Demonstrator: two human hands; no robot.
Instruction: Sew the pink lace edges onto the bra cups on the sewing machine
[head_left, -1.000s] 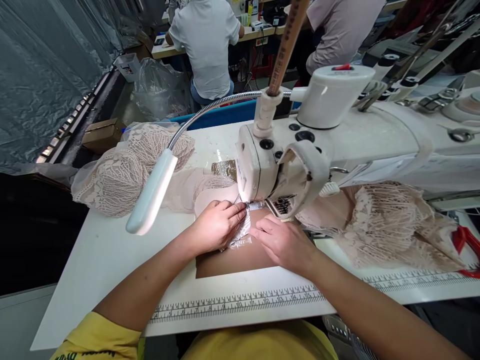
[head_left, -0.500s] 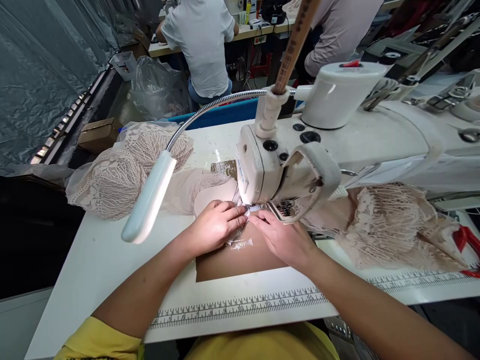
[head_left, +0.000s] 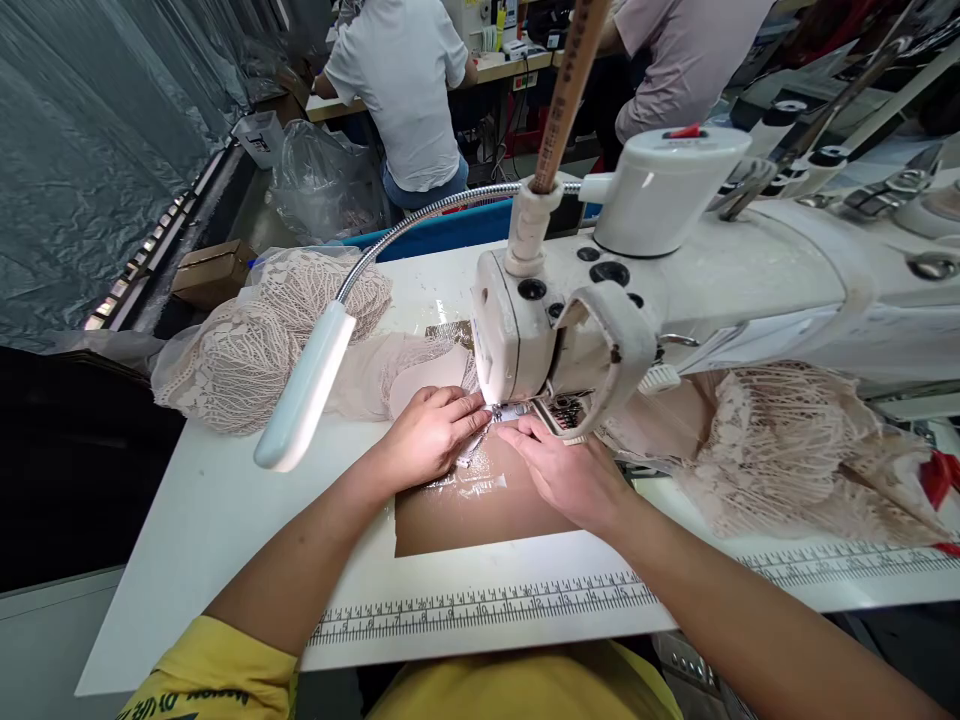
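Under the head of a white sewing machine (head_left: 517, 325), both hands work at a piece of pale beige lace fabric (head_left: 431, 375) with a smooth cup in it. My left hand (head_left: 435, 435) is closed, its fingers together and pressing the fabric just left of the needle area. Close by on the right, my right hand (head_left: 566, 470) is closed too, thumb and fingers pinching at the fabric's edge by the presser foot. The fingertips and the machine's guard partly hide the seam. Beneath them lies a brown sheet (head_left: 487, 520) with clear tape on it.
Gathered lace pieces (head_left: 232, 365) lie at the left, and more lace (head_left: 787, 440) lies on the right beside red-handled scissors (head_left: 939, 480). A lamp (head_left: 307, 390) on a bendy neck hangs above my left forearm. A printed ruler (head_left: 480, 605) runs along the table's front edge. Two people sit beyond.
The lace edge below my left hand has shifted slightly away from me, toward the needle, and less of it shows. Both hands stay almost in place. The view has shifted a little.
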